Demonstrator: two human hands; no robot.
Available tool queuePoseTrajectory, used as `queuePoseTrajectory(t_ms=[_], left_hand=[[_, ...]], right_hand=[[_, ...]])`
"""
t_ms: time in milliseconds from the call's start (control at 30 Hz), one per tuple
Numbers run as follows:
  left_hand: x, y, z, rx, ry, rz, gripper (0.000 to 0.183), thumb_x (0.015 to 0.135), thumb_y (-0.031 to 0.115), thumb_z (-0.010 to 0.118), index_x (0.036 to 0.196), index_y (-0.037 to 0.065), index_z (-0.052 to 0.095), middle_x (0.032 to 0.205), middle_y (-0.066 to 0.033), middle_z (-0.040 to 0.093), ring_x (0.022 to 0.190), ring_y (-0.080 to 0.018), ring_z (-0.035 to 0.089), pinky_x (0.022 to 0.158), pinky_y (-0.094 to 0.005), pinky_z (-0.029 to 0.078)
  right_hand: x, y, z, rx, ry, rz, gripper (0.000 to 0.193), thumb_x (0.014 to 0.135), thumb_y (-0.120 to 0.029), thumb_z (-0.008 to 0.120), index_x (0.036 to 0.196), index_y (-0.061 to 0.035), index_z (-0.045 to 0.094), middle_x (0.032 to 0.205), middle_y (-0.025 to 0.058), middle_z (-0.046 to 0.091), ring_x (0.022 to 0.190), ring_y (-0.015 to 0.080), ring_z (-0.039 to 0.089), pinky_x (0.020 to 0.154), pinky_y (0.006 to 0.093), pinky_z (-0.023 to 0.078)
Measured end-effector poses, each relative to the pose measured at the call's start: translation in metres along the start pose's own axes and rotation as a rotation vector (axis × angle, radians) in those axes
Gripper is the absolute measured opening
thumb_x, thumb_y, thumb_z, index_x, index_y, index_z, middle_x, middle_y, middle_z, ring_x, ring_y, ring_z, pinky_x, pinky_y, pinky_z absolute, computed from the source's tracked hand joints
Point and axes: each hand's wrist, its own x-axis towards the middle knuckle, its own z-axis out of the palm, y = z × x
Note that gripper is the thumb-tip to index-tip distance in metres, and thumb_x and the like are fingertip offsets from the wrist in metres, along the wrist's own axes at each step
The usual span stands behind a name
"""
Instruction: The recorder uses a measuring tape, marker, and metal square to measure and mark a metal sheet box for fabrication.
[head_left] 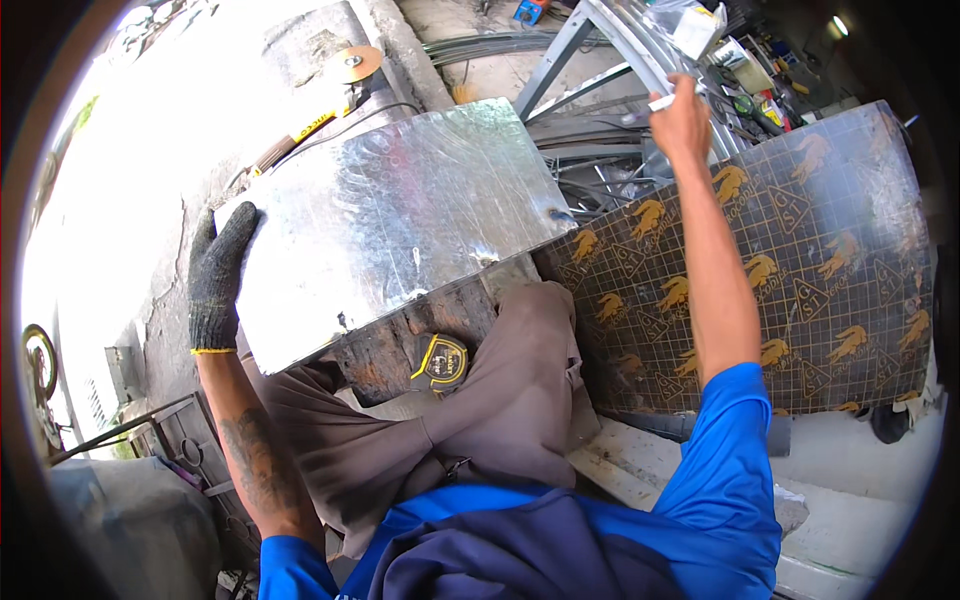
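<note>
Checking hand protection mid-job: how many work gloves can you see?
1: the dark glove with a yellow cuff, on the left hand at the left end of the metal sheet. The right hand is bare. Another could be hidden in the upper-right clutter.

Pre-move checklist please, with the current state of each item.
1. Left grip gloved and at the left edge of the metal sheet: ok.
2. Left grip's firmness on that edge: cannot tell.
3. Right grip gloved: not ok, bare.
4. White stick in hand: ok, in the right grip, raised beyond the sheet's right end.
5. Tape measure off the sheet: ok, on the near side, by the person's legs.
6. Angle grinder unplugged: cannot tell; it lies beyond the sheet's far edge, plug not seen.
</note>
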Motion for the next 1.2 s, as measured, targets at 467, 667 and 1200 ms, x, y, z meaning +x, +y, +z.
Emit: queuePoseTrajectory(t_ms=[467,667,1200], left_hand=[[-0.005,0.030,-0.001,0.654,0.074,0.000,0.095,0.079,0.072,0.074,0.136,-0.002,0.060,0.119,-0.0284,0.071,0.110,-0.0365,0.070,0.098,-0.0436,0.053],[-0.012,0.065,0.022,0.933,0.124,0.211,0.084,0.089,0.067,0.066,0.150,0.012,0.049,0.149,-0.0317,0.049,0.135,-0.0432,0.054,0.111,-0.0507,0.046],[-0.027,0.071,0.054,0.814,0.194,0.493,0.044,0.101,0.029,0.053,0.140,0.009,0.057,0.123,-0.0270,0.066,0.116,-0.0442,0.063,0.102,-0.0509,0.048]], right_hand=[[-0.023,0.094,0.026,0.569,-0.447,0.448,0.049,0.096,-0.020,0.070,0.135,0.0001,0.049,0.093,0.0102,0.064,0.080,0.0173,0.064,0.072,0.0310,0.052],[-0.151,0.014,-0.069,1.432,-0.173,0.385,0.036,0.100,-0.009,0.065,0.130,-0.0032,0.047,0.088,0.0027,0.053,0.071,0.0093,0.052,0.060,0.0255,0.047],[-0.357,-0.217,-0.155,1.487,-0.393,-0.120,0.029,0.092,0.000,0.070,0.112,-0.0009,0.049,0.094,0.0123,0.058,0.079,0.0205,0.057,0.073,0.0359,0.049]])
